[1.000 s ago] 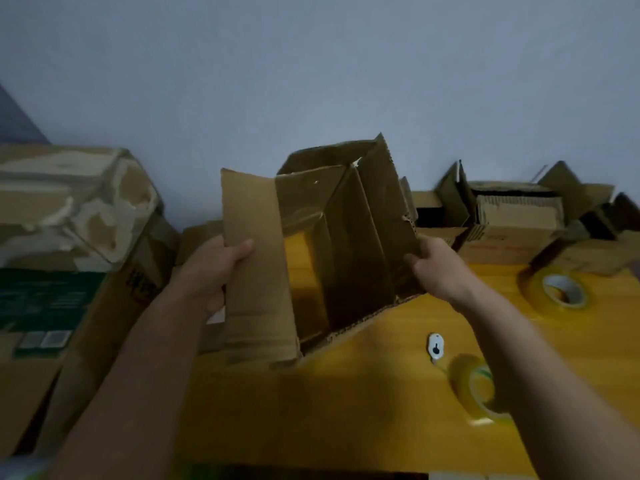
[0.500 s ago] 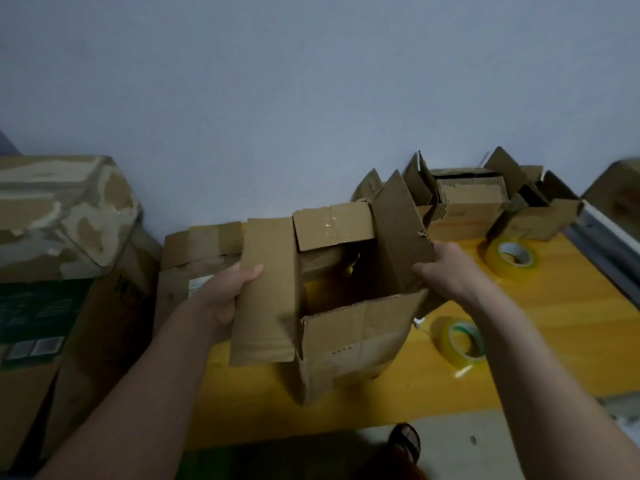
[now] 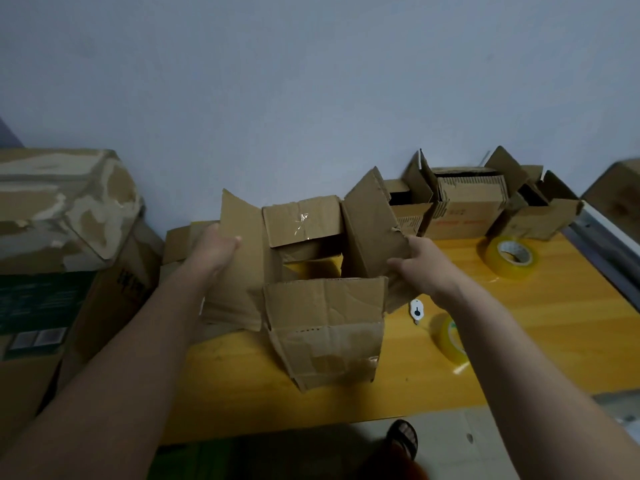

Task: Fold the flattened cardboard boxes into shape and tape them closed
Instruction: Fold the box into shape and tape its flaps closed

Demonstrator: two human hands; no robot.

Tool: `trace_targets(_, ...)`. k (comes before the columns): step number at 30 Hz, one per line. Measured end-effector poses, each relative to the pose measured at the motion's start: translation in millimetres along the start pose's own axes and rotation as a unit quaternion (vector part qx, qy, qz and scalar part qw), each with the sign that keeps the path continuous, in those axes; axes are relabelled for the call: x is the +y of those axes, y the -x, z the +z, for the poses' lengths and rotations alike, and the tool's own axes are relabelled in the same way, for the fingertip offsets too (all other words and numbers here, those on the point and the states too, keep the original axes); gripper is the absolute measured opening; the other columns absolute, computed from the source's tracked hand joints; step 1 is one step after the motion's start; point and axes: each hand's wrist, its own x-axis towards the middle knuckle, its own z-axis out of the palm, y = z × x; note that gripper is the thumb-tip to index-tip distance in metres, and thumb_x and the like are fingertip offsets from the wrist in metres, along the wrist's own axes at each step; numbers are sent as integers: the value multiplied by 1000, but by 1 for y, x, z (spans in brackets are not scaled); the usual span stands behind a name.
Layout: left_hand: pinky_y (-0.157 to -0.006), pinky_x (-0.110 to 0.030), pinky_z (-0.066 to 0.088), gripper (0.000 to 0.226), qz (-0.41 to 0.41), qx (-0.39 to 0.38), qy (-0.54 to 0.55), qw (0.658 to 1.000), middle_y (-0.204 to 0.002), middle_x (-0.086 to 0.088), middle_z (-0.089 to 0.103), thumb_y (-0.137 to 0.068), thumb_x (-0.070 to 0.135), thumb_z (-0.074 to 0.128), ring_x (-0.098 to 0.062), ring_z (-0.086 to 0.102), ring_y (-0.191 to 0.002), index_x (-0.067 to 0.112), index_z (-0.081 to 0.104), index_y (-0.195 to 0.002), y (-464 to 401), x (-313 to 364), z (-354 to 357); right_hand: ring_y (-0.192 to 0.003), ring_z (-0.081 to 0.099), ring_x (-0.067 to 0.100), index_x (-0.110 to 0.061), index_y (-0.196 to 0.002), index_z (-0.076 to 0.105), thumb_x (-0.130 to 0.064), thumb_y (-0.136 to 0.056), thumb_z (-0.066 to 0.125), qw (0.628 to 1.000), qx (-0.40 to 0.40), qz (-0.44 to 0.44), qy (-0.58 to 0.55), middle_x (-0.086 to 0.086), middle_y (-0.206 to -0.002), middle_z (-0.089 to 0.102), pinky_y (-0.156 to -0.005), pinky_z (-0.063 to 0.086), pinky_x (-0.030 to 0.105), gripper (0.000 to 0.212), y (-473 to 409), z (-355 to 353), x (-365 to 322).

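A worn brown cardboard box (image 3: 329, 334) stands on the yellow table (image 3: 519, 341), opened into shape with its top flaps spread and the table showing through its hollow middle. My left hand (image 3: 214, 251) grips the left flap from outside, thumb over its edge. On the other side, my right hand (image 3: 419, 261) holds the lower edge of the right flap. A roll of clear yellowish tape (image 3: 450, 337) stands on edge right of the box, partly behind my right forearm. A second tape roll (image 3: 512, 257) lies flat further back right.
A small white cutter (image 3: 416, 310) lies beside the box. Several open small boxes (image 3: 464, 206) line the wall at the back right. Flattened cardboard (image 3: 176, 240) lies behind my left hand. Large stacked cartons (image 3: 62, 216) stand at the left. A sandalled foot (image 3: 403, 441) shows below the table's front edge.
The box came down from a tilted, lifted pose to stand on the table. Its flaps spread wider. The view also dropped, showing the table's front edge and floor.
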Motion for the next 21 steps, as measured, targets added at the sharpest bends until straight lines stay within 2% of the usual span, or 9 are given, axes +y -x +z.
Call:
trace_targets(3, -81, -28, 39, 48, 39, 53, 3, 998, -135, -14, 53, -94, 19, 61, -27, 54, -111, 7, 44, -137, 11, -6, 13, -79, 64, 14, -16, -106, 56, -5, -93, 53, 1000, 25, 3, 9, 1, -89, 65, -60, 49, 26, 17, -3, -4, 6)
trace_targets(6, -91, -27, 33, 63, 112, 82, 19, 990, -147, -8, 43, -94, 16, 60, -26, 44, -130, 20, 30, -150, 31, -14, 39, -77, 62, 12, -18, -103, 56, -3, -91, 54, 999, 22, 15, 38, 2, -90, 65, -57, 45, 23, 19, 1, -26, 16)
trace_targets(9, -88, -27, 36, 42, 150, 73, -51, 985, -132, -13, 51, -100, 24, 49, -25, 50, -115, 26, 46, -142, 37, -26, 57, -78, 61, 12, -23, -88, 58, -1, -88, 57, 994, -14, 36, 106, 0, -86, 65, -57, 44, 22, 22, 7, -36, 24)
trace_targets(12, -80, -30, 38, 35, 157, 82, -98, 979, -118, -13, 51, -102, 29, 44, -19, 46, -95, 26, 54, -136, 35, -37, 57, -79, 62, 15, -19, -87, 60, 2, -86, 58, 995, -11, 55, 82, 4, -89, 67, -59, 46, 25, 21, 10, -20, 38)
trace_targets(14, -83, -32, 42, 38, 152, 77, -147, 974, -126, -13, 46, -100, 30, 47, -21, 46, -100, 25, 54, -137, 35, -38, 53, -86, 63, 24, -12, -93, 62, 3, -86, 57, 995, 8, 67, 76, 10, -93, 67, -71, 53, 36, 17, 10, -4, 47)
trace_targets(15, -90, -35, 43, 39, 156, 78, -185, 967, -136, -13, 40, -99, 31, 50, -24, 45, -111, 25, 54, -137, 36, -38, 52, -91, 63, 28, -9, -98, 62, 2, -86, 55, 994, 14, 75, 79, 12, -96, 66, -78, 54, 42, 17, 9, 4, 51)
trace_targets(17, -113, -47, 27, 39, 221, 81, -283, 930, -156, -12, 22, -94, 34, 57, -32, 26, -140, 28, 55, -133, 42, -38, 54, -96, 61, 31, -6, -107, 60, 0, -86, 53, 992, 26, 84, 89, 14, -100, 65, -84, 53, 47, 23, 5, 14, 55)
trace_targets(19, -118, -54, 4, 46, 318, 41, -383, 866, -160, -8, 16, -90, 40, 60, -31, 10, -147, 33, 52, -134, 52, -47, 62, -98, 61, 33, -6, -112, 59, -2, -85, 53, 992, 38, 76, 94, 14, -103, 64, -85, 53, 47, 27, 0, 21, 55)
trace_targets(21, -117, -54, -7, 58, 319, -17, -434, 842, -162, -4, 8, -87, 44, 60, -27, 1, -148, 39, 40, -142, 58, -67, 66, -96, 62, 31, -9, -108, 60, -4, -86, 55, 993, 39, 56, 94, 11, -100, 66, -84, 53, 46, 23, -5, 27, 53)
